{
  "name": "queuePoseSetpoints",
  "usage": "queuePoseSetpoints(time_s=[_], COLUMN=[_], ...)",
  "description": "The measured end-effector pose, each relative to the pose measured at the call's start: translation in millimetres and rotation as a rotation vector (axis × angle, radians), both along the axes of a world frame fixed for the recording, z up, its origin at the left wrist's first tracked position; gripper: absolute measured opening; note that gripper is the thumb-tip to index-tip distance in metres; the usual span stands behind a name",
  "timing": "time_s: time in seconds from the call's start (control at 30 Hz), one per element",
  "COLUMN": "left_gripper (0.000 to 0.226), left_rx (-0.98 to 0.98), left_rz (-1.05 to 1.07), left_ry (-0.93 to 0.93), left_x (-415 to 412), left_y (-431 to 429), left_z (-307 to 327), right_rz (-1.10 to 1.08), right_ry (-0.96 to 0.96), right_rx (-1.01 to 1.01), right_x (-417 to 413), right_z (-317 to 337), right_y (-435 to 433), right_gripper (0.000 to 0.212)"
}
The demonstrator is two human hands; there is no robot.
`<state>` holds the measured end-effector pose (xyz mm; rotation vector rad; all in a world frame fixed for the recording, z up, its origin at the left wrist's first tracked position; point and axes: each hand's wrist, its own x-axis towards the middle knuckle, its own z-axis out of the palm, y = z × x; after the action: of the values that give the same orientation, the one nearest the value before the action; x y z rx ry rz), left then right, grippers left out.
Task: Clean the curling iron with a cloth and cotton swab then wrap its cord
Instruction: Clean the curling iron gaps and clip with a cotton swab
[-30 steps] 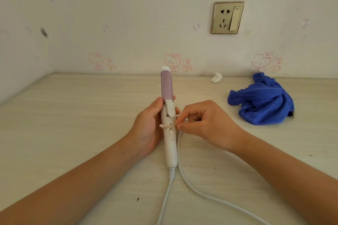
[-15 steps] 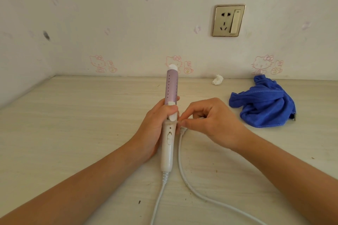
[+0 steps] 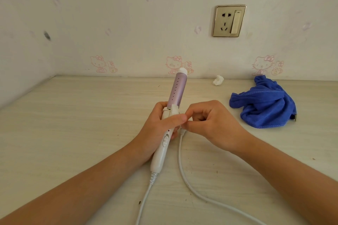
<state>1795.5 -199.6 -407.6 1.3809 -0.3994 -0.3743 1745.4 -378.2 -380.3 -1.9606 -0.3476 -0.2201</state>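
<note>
While left hand (image 3: 161, 126) grips it, curling iron (image 3: 178, 91): tilted further right than before.
Right hand (image 3: 215, 124): pinches cord (image 3: 180, 151) end, tip hidden.

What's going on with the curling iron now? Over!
Left hand grips curling iron, barrel tilted up. Right hand pinches cord end beside handle. Cord not yet wrapped. Blue cloth lies aside, right.

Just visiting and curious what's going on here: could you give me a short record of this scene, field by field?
Left hand: grips curling iron, barrel pointing up and away
Right hand: pinches the cord at its end, beside the iron
Blue cloth: crumpled on table, right side
Wall socket: nothing plugged in
White wad: at table's far edge
</note>
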Motion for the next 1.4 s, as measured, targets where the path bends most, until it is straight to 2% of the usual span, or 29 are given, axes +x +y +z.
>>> queuePoseSetpoints(time_s=[0.27,0.43,0.57,0.67,0.73,0.8,0.93,1.07,1.17,1.27,1.4], left_gripper=[0.041,0.029,0.037,0.04,0.04,0.041,0.036,0.038,0.037,0.038,0.041], left_rx=[0.018,0.043,0.082,0.036,0.003,-0.032,-0.056,-0.088,-0.113,-0.13,-0.159], left_rz=[0.017,0.01,0.031,0.047,0.065,0.082,0.085,0.066,0.049,0.034,0.023], left_ry=[-0.067,-0.071,-0.072,-0.029,0.01,0.057,0.093,0.119,0.129,0.142,0.155], left_x=[-2,-3,-4,-4,-2,-1,-1,0,0,0,0], left_y=[0,-2,-4,-5,-5,-4,-3,-3,-3,-3,-3], left_z=[4,4,1,1,1,2,2,4,4,4,4], right_rz=[-0.001,-0.029,-0.1,-0.152,-0.162,-0.14,0.06,-0.022,0.057,-0.002,0.062], right_ry=[-0.007,-0.023,-0.024,-0.029,-0.043,-0.042,0.04,-0.006,0.026,-0.005,0.025], right_rx=[0.033,-0.018,-0.04,-0.053,-0.038,0.009,0.008,0.034,0.037,0.043,0.032], right_x=[-1,-3,-4,-2,-2,-2,-4,2,2,4,2], right_z=[1,1,2,5,6,3,-3,-7,-7,-8,-7], right_y=[-1,2,6,2,1,0,6,1,1,-1,1], right_gripper=[0.013,0.013,0.017,0.023,0.019,0.015,0.013,0.016,0.014,0.017,0.011])
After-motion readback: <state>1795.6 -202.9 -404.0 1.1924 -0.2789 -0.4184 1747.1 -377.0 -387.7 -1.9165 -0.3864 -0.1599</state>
